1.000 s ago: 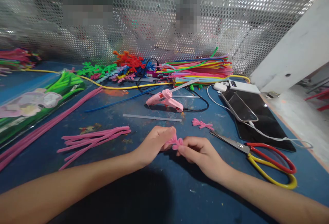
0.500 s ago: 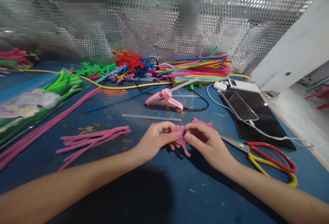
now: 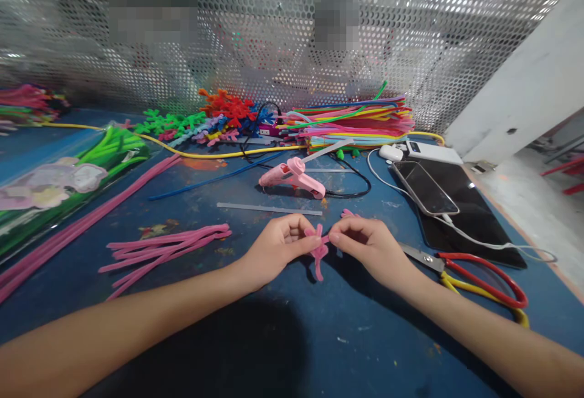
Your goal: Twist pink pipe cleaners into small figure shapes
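A small pink pipe-cleaner shape (image 3: 318, 249) sits pinched between left hand (image 3: 279, 246) and right hand (image 3: 365, 246), just above the near table (image 3: 283, 337); the step looks like bending, calling for a fine twist. Scissors (image 3: 474, 279) lie right, glue gun (image 3: 294, 178) farther back, neither obstructing.

We find no text, label, brand, number or sign that we can read. The power bank (image 3: 433, 152) carries a small dark window near one end, too small for us to make out. The phone (image 3: 425, 188) lies with a dark, blank screen, and the printing on the plastic packet (image 3: 55, 182) is blurred past reading.
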`<state>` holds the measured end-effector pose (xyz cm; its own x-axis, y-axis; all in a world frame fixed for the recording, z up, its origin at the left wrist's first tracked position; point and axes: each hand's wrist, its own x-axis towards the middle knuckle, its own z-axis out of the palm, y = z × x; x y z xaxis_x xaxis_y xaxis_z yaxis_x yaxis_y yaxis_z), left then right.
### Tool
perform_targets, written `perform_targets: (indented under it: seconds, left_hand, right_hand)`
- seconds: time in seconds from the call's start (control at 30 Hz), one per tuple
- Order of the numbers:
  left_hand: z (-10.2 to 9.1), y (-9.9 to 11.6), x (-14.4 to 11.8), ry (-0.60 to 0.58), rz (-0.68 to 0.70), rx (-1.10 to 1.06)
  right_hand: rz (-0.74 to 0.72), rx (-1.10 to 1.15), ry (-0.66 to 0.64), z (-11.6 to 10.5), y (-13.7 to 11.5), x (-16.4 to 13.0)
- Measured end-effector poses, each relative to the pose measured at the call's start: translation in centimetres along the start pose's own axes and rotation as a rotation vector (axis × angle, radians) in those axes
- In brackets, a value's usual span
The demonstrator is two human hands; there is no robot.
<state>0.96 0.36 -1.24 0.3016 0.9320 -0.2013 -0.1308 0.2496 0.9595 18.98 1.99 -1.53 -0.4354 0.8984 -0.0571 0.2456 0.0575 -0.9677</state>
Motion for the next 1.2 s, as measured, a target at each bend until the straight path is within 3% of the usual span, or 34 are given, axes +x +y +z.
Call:
perform_targets:
  seconds: [0.1, 0.23, 0.67, 0.93, 1.07, 1.2]
  left_hand:
    - [0.0, 0.0, 0.0, 0.007, -0.006, -0.01]
    - [0.0, 0.0, 0.0, 0.048, 0.033, 0.007]
    - [0.0, 0.1, 0.1, -0.001, 0.016, 0.021]
    - [-0.1, -0.4, 0.0, 0.097, -0.003, 0.029]
    - [-0.3, -0.8, 0.1, 0.065, 0.005, -0.068]
    - [-0.3, -0.6, 0.2, -0.074, -0.038, -0.416]
  right_hand:
    - [0.036, 0.088, 0.006, 0.5, 0.1, -0.2]
    - [0.057, 0.168, -0.084, 1.1, 0.0, -0.6]
    - [-0.007, 0.021, -0.043, 1.3, 0.7, -0.6]
    - [-0.029, -0.058, -0.089, 1.4, 0.5, -0.8]
    - [-0.051, -0.073, -0.092, 1.4, 0.6, -0.8]
    - [-0.037, -0.019, -0.044, 1.4, 0.8, -0.7]
